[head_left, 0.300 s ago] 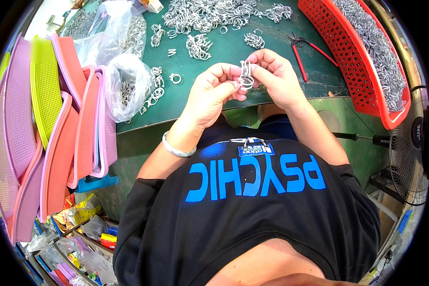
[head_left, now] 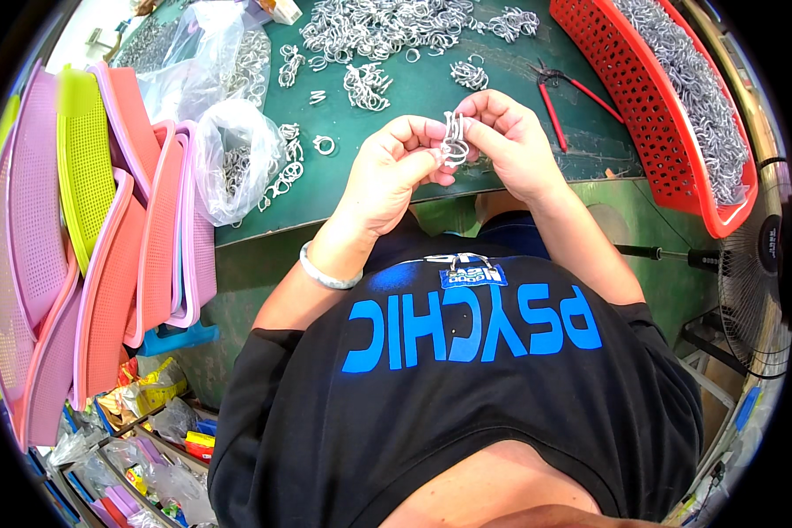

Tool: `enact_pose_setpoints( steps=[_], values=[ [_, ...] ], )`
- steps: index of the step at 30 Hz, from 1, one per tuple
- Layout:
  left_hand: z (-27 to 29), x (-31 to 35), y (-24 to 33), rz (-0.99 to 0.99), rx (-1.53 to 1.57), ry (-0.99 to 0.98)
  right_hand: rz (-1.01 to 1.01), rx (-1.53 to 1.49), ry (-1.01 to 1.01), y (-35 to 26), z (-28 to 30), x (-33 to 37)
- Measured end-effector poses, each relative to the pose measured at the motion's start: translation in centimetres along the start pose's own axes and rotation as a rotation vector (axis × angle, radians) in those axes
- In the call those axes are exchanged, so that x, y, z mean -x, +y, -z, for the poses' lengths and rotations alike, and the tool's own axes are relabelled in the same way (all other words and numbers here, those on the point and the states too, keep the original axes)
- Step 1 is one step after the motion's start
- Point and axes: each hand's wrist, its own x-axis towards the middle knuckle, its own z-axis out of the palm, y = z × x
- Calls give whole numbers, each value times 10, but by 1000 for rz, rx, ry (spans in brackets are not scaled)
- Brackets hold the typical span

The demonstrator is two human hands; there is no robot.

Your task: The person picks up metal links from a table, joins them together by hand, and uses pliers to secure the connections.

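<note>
As forearms (head_left: pixel 585 246) converge, left hand (head_left: pixel 385 172) beside right hand (head_left: pixel 517 148), fingers (head_left: pixel 491 106) pinching metal rings (head_left: pixel 453 139)

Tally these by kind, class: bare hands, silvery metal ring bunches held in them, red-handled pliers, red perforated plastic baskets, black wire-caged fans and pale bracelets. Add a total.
Bare left hand, bare right hand: 2
Held bunch of silvery metal rings: 1
Red-handled pliers: 1
Red perforated plastic basket: 1
Black wire-caged fan: 1
Pale bracelet: 1
Total: 7
</note>
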Motion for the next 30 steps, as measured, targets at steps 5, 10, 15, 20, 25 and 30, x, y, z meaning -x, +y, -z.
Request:
enact_pose_setpoints(
  steps=[5, 10, 15, 20, 25, 30],
  values=[
    [-3, -4, -1, -2, -23, -20, 20, -24, 25, -3, 3, 1],
    [-3, -1, 0, -2, -69, 10, 18, -76, 6, -3, -1, -2],
    [-12, -9, 5, -42, -1, -35, 135, 74, 42, -19, 22, -11],
    [-19, -12, 29, -104, -231, -108, 450, 369, 354, -90, 60, -41],
    [-87, -10, 96, -794, -911, -601, 543, 1081, 646, -194, 145, -58],
    [-148, 16, 126, -1180, -864, -847, 264, 1453, 990, -251, 213, -60]
  ],
)
